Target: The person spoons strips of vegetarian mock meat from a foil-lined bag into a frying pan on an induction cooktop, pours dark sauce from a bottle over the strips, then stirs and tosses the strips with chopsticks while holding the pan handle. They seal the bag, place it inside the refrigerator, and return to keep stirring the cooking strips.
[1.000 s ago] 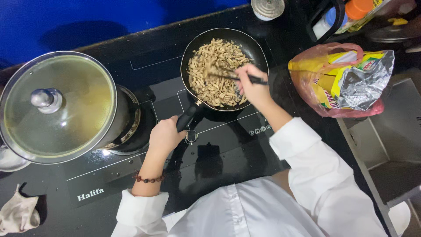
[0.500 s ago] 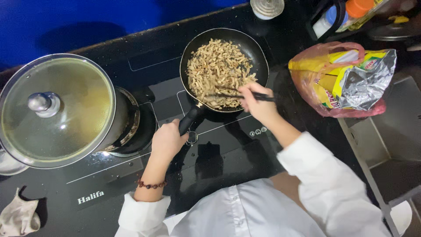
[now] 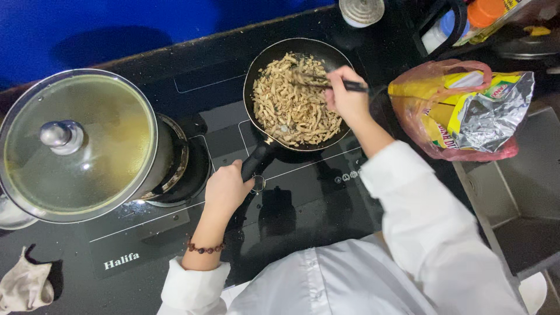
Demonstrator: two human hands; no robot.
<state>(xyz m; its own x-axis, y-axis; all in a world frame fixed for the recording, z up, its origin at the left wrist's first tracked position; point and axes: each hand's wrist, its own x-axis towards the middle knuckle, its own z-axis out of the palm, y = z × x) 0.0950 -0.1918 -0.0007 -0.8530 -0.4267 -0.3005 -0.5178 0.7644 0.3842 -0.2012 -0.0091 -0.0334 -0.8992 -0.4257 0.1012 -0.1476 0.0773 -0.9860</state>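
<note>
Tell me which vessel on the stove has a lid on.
The big pot at the left, under a glass lid. The frying pan is open, food showing.

On our left we see a big pot [image 3: 169, 166] under a glass lid [image 3: 79, 146] with a metal knob [image 3: 61, 134]. A crumpled cloth [image 3: 24, 284] lies at the near left corner of the black cooktop [image 3: 315, 216]. At right a pink plastic bag [image 3: 431, 87] holds yellow and silver packets [image 3: 484, 111]. A tin can [image 3: 361, 10] stands at the back.
</note>
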